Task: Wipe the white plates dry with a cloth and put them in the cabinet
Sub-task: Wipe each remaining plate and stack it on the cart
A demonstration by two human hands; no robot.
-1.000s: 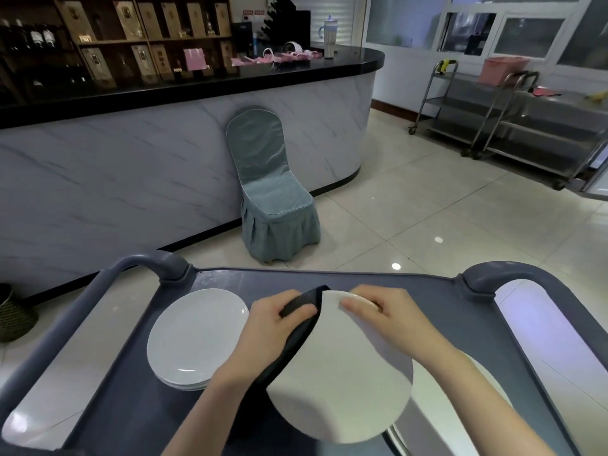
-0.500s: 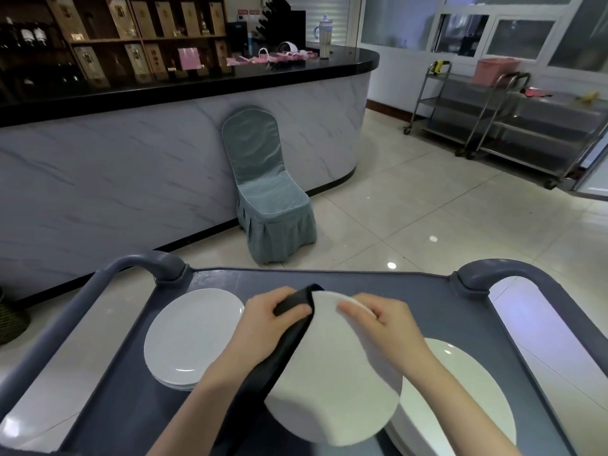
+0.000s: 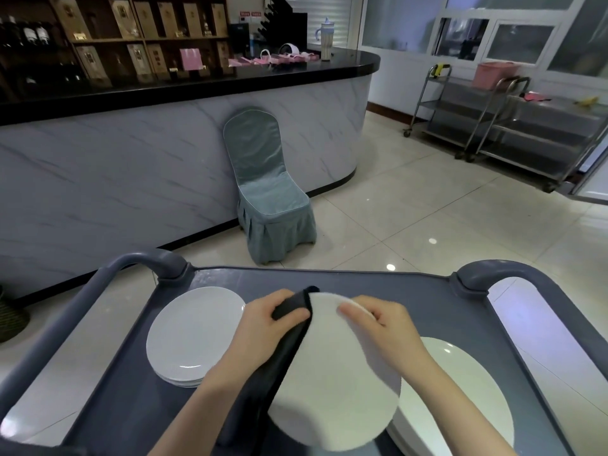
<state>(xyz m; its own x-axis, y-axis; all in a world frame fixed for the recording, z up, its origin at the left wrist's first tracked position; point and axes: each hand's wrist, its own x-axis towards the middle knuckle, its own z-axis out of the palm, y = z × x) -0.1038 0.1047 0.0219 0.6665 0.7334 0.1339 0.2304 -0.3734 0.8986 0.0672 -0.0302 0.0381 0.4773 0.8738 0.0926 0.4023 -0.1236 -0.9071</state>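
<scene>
A white plate is held up over the grey cart tray, tilted with its broad face toward the camera and its top edge away from the person. The left hand has its fingers curled round a dark cloth and presses it against the plate's left rim; the cloth folds over that edge and hangs down along it toward the tray. The right hand grips the plate at its upper right rim, fingers bent over the top edge. The thumb's place is hidden behind the hand. Two more lots of plates lie on the tray: a left stack of plates just beside the left wrist, and a right stack of plates partly covered by the held plate and the right forearm. The cart's curved handles rise at both far corners. Beyond the cart, on the tiled floor, a chair in a blue-green cover stands against a marble-fronted counter with a black top, and steel trolleys stand by the windows at the right, one carrying a pink basket.
</scene>
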